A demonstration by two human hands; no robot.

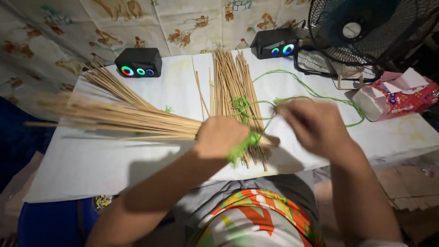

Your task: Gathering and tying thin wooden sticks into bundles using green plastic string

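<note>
The left hand (222,136) is closed tight around a bundle of thin sticks (123,116), near the end where they all come together; the far ends fan out to the left over the white table (91,169); the right hand (311,123) is blurry, and it seems to pinch the green string (315,93), but I cannot tell for sure; the string is wound in a green lump just under the left hand and then trails off across the table toward the fan (361,32); a second pile of loose sticks (233,87) lies flat behind the hands; the sticks look very light, dry and stiff, so I think they could snap if bent, and they may slip out one by one if the grip is loose; the best place to hold the bundle looks like the narrow tied end, where the sticks are packed together; the string looks soft and thin, easy to pinch between fingertips.
</note>
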